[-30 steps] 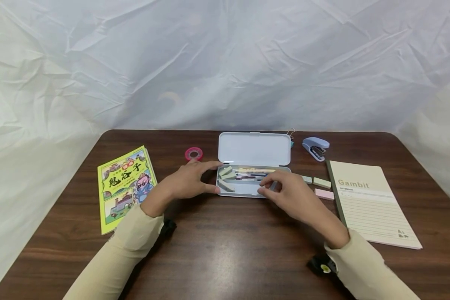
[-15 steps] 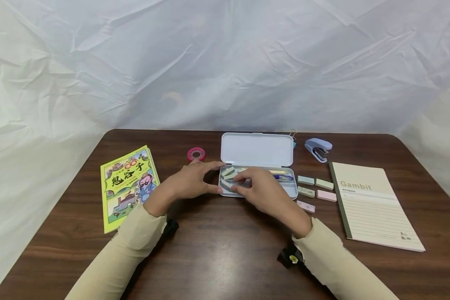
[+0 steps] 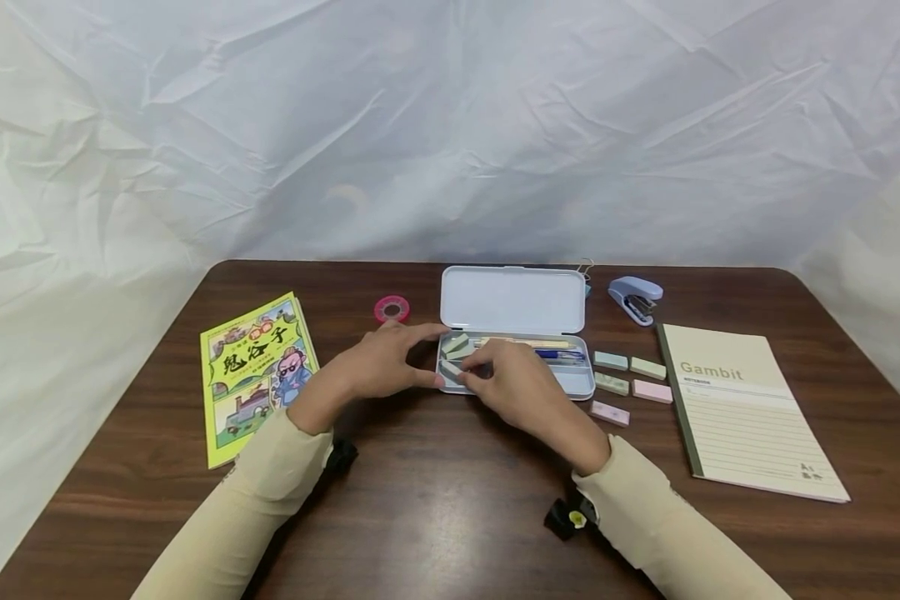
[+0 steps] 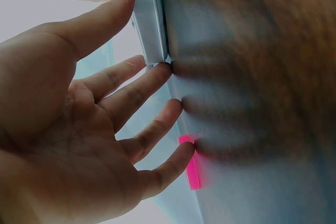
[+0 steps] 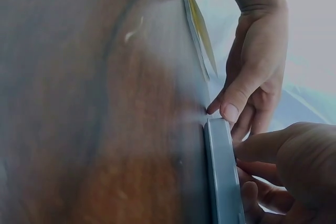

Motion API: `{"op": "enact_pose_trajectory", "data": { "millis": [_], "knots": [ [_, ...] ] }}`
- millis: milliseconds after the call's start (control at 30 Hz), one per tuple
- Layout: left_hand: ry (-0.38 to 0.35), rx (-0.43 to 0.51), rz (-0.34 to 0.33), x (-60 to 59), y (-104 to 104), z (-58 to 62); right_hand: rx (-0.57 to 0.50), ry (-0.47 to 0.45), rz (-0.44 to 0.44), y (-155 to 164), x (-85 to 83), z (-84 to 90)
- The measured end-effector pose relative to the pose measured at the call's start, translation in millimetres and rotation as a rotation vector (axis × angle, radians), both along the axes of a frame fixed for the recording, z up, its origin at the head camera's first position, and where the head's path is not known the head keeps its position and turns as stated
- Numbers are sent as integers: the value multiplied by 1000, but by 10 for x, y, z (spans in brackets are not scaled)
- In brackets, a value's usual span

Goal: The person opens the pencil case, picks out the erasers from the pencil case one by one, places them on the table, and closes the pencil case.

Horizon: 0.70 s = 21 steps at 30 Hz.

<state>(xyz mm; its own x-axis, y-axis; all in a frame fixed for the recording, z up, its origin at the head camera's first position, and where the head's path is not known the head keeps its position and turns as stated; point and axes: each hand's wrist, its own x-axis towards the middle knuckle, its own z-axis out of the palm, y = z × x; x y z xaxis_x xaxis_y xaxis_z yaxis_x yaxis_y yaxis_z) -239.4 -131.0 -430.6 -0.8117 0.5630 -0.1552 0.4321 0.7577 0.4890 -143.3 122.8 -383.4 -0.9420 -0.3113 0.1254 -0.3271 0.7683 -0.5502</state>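
Observation:
An open white pencil case (image 3: 513,298) lies on the table, its lid raised at the back. My left hand (image 3: 375,362) spans its left end, thumb at the front corner and fingers fairly straight at the side; the left wrist view shows the thumb tip on the case wall (image 4: 147,19). Over the front compartment, my right hand (image 3: 523,387) has curled fingers, thumb and index pinching the end of a pale eraser (image 3: 451,369). More pale green erasers (image 3: 457,345) lie behind it. A blue pen (image 3: 551,355) and other pens fill the back compartment, partly covered by the right hand.
Several erasers (image 3: 611,382) lie right of the case, beside a notebook (image 3: 750,408). A blue stapler (image 3: 636,298) and a binder clip (image 3: 587,271) are at the back. Pink tape (image 3: 381,310) sits behind the left hand; a yellow comic book (image 3: 251,367) lies left.
My right hand has moved left from the middle of the case to the eraser at its left end, uncovering the erasers on the table. The left hand stays at the case's end.

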Motion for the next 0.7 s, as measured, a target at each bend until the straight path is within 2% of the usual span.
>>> {"op": "enact_pose_trajectory", "data": {
  "millis": [67,300,467,567,700],
  "knots": [
    [0,-5,3,0,-5,-6,-12,-22,-7,-35,57,122],
    [-5,5,8,16,-7,10,-10,-29,-28,-31,64,125],
    [-7,6,-1,22,-7,25,-67,-20,1,73,35,92],
    [-5,7,-4,58,9,76,-103,-10,23,147,32,95],
    [-24,18,0,192,62,287,-126,-13,23,223,66,160]
  ]
}}
